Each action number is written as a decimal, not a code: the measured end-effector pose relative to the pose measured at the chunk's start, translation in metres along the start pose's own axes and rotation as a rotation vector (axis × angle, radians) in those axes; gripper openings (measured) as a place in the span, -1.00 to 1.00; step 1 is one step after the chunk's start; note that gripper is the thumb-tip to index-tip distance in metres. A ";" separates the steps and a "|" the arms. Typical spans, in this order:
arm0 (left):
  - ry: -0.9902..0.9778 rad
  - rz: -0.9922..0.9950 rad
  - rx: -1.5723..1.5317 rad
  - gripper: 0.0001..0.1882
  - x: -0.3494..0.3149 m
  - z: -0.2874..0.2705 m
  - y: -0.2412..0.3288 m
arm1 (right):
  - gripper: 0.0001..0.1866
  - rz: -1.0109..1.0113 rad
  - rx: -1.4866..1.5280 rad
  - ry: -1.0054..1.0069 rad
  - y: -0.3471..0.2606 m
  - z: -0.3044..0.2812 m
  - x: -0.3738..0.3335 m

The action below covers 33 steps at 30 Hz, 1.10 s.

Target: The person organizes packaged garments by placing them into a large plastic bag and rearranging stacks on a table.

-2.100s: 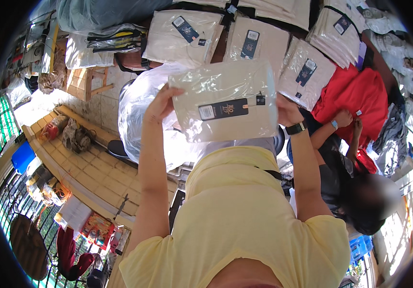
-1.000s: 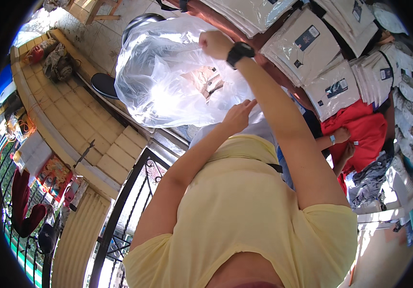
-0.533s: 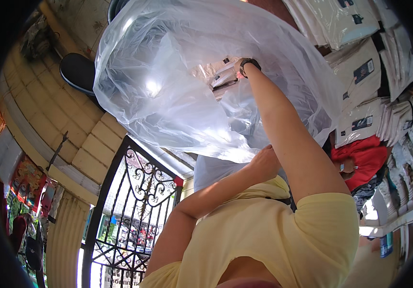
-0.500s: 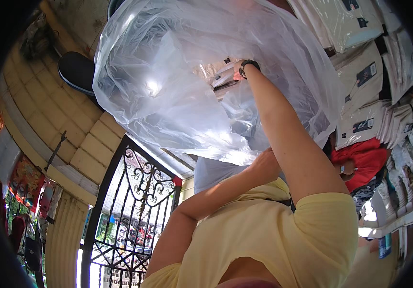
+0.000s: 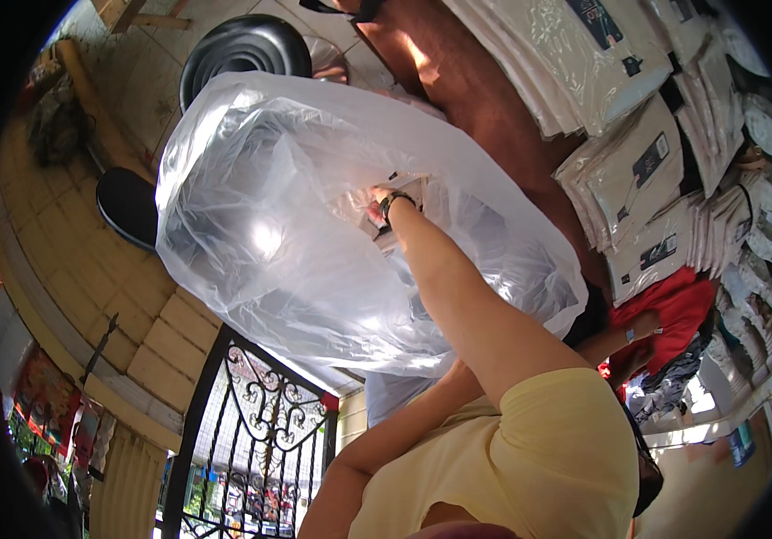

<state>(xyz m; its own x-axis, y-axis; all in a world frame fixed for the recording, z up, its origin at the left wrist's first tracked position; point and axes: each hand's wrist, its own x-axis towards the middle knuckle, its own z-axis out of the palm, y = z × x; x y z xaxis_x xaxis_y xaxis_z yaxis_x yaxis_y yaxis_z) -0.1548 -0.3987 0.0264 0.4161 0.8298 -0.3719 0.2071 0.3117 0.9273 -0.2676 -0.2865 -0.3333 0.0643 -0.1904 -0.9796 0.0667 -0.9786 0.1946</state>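
A large clear plastic bag (image 5: 332,296) stands wide-mouthed in front of me. My right hand (image 5: 380,207), with a dark band at the wrist, reaches deep inside it. It touches flat, plastic-wrapped cream packs (image 5: 414,190) at the bottom, but its fingers are too small and shaded to make out a grip. My left hand (image 5: 465,383) is by the bag's near rim, under my right arm, which hides its fingers.
Stacks of wrapped cream packs (image 5: 646,175) with dark labels lie on the right, beside a brown surface (image 5: 485,99). Another person's red clothing (image 5: 673,310) is close by. A round black stool (image 5: 247,56) stands beyond the bag; a black metal gate (image 5: 264,431) is lower left.
My right arm and the bag now appear further left and lower in view. The view has shifted, showing more brown surface and the stool. My left hand has slipped further behind my right arm.
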 end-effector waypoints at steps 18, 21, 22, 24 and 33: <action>0.558 -0.426 0.223 -0.79 -0.112 -0.201 0.064 | -0.86 -0.635 0.311 -0.539 0.050 -0.037 -0.332; 0.671 -0.228 0.445 -0.77 -0.113 -0.228 0.110 | -0.88 -0.826 0.047 -0.396 0.093 -0.072 -0.413; 0.661 -0.155 0.426 -0.76 -0.116 -0.236 0.130 | -0.84 -0.952 -0.050 -0.413 0.104 -0.084 -0.435; 0.661 0.025 0.439 -0.73 -0.122 -0.246 0.167 | -0.77 -1.149 -0.197 -0.464 0.124 -0.114 -0.494; 0.142 0.282 0.354 -0.30 -0.015 -0.270 0.266 | -0.77 -1.494 -0.162 -0.751 0.100 -0.277 -0.608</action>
<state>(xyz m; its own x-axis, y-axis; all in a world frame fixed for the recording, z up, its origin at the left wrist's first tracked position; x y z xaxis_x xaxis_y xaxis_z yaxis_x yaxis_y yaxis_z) -0.3449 -0.2035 0.2900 0.3797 0.9220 -0.0752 0.4026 -0.0915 0.9108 -0.0246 -0.2466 0.2960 -0.5990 0.7952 -0.0938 -0.2759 -0.3149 -0.9082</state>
